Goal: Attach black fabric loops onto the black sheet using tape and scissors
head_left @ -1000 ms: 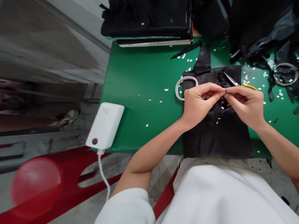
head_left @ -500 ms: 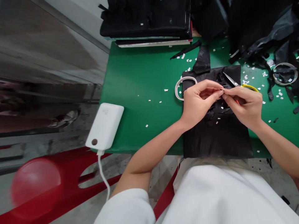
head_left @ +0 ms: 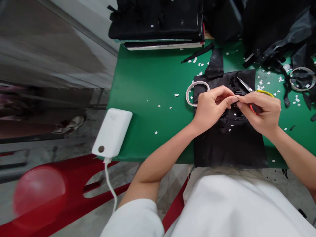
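Note:
My left hand [head_left: 212, 104] and my right hand [head_left: 262, 110] meet fingertip to fingertip over a black sheet [head_left: 228, 144]. Both are closed in a pinch; what sits between the fingertips is small, dark and mostly hidden, so I cannot name it. Scissors [head_left: 245, 85] with yellow and red handles lie partly under my right hand, blades spread, pointing up and left. Left of my left hand, a white tape roll [head_left: 190, 93] rests on the sheet's edge. Several small black strips lie bunched on the sheet below my fingers.
A white power bank [head_left: 113, 131] with a cable lies at the green table's [head_left: 148, 75] left edge. At the back is a stack of black folded pieces [head_left: 158, 29]. Black scraps and another tape roll [head_left: 302, 88] are at right, with white paper bits scattered around. A red chair [head_left: 81, 194] stands at lower left.
My right hand has shifted slightly right and down, still pinching close against my left fingertips. More of the scissors' red handle shows. The whole view has moved a little.

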`<act>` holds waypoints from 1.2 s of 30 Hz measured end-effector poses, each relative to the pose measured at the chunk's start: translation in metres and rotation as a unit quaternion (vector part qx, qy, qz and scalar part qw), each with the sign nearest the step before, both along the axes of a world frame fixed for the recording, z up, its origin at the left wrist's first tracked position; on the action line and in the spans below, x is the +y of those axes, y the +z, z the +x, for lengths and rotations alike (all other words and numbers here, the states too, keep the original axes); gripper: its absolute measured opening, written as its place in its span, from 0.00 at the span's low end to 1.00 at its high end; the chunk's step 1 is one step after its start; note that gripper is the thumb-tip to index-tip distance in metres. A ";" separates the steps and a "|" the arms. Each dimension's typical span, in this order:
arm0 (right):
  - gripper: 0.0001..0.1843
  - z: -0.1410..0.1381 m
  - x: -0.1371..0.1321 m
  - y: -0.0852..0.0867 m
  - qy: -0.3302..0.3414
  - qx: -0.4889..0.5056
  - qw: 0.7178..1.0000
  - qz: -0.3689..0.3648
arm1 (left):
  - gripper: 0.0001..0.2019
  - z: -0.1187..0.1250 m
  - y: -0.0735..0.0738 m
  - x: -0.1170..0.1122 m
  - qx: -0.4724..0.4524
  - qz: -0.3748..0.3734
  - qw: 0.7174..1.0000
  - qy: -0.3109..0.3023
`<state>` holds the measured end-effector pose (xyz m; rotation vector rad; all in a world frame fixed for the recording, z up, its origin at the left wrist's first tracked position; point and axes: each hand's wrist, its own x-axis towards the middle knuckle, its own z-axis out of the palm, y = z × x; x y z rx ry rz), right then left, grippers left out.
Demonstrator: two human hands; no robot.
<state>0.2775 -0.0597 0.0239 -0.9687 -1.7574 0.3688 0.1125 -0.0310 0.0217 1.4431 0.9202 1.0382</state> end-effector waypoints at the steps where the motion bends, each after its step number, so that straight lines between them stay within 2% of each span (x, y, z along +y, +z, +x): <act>1: 0.08 0.000 0.000 0.000 0.003 0.002 1.000 -0.008 | 0.21 0.000 0.001 0.000 0.005 0.000 1.000 -0.006; 5: 0.08 0.001 -0.003 0.002 0.001 0.001 0.999 -0.033 | 0.20 -0.001 0.003 -0.001 0.032 0.023 0.999 -0.006; 11: 0.05 0.001 -0.004 0.007 -0.040 -0.010 0.999 -0.034 | 0.17 0.002 0.001 -0.003 0.046 0.103 0.994 0.013; 18: 0.09 0.005 0.000 0.012 -0.026 -0.028 0.998 -0.055 | 0.10 0.002 0.002 -0.006 0.080 0.197 0.977 -0.008; 26: 0.09 0.005 0.002 0.009 -0.008 -0.038 0.998 -0.058 | 0.08 0.001 0.004 -0.006 0.116 0.231 0.966 0.002; 32: 0.10 0.003 0.000 0.005 -0.035 -0.052 0.996 -0.067 | 0.13 0.000 0.004 -0.007 0.157 0.234 0.959 -0.035; 36: 0.10 0.003 0.000 0.005 -0.052 -0.053 0.996 -0.044 | 0.11 0.000 0.004 -0.008 0.155 0.224 0.962 -0.021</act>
